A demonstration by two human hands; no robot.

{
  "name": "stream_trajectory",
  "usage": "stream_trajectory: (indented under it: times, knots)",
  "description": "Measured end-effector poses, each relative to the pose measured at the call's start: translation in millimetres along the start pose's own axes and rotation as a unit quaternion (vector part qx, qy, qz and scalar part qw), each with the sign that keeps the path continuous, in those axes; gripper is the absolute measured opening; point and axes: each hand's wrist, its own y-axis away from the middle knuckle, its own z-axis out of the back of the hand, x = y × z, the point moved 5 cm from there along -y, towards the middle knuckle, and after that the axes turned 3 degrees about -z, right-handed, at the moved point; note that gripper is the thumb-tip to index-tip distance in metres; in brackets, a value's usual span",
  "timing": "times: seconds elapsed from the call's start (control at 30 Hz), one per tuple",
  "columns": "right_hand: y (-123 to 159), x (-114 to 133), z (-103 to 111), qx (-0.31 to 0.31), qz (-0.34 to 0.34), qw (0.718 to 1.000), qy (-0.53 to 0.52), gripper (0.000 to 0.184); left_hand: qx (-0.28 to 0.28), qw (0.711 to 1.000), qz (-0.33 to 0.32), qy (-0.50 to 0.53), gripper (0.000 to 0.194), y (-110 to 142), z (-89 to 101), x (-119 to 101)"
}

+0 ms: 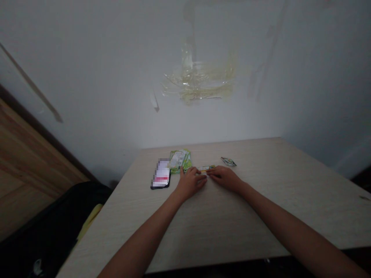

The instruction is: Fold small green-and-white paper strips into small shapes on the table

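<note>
Notice on the pale table (290, 173) a thin printed strip (206, 168), partly covered by the fingertips of the left hand (190, 182) and the right hand (227, 178), with both hands near each other and fingers slightly curved. Impossible to tell from this view: firm pinching, or only pressing from above. Lies just to the right of the green printed packet (181, 159), with the phone (161, 176) further left and the small wrapper (228, 161) beyond the right hand. Looks like paper or thin film, so probably very light, soft and easy to crease. May slide on the smooth table under one finger only, and may tear with strong pulling. Better to hold near both ends, with thumb and fingertip, pressing gently. Too small and dark here for confirming the material.
</note>
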Motion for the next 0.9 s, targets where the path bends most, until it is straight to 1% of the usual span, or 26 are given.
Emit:
stream_trajectory:
  times: [0.33,0.67,0.9]
  knots:
    - [1.2,-6.9,-1.7,-0.028,-0.019,0.999,-0.013,0.027,0.007,1.000,0.007,0.014,0.028,1.1,0.5,-4.3]
    - [0.6,-5.1,0.1,-0.023,-0.029,0.999,-0.025,0.027,0.017,1.000,0.018,0.011,0.030,0.7,-0.9,-4.0]
    - [0.1,-8.7,-0.7,-0.027,-0.029,0.999,-0.020,0.027,0.014,1.000,0.021,0.014,0.031,2.4,-0.9,-4.0]
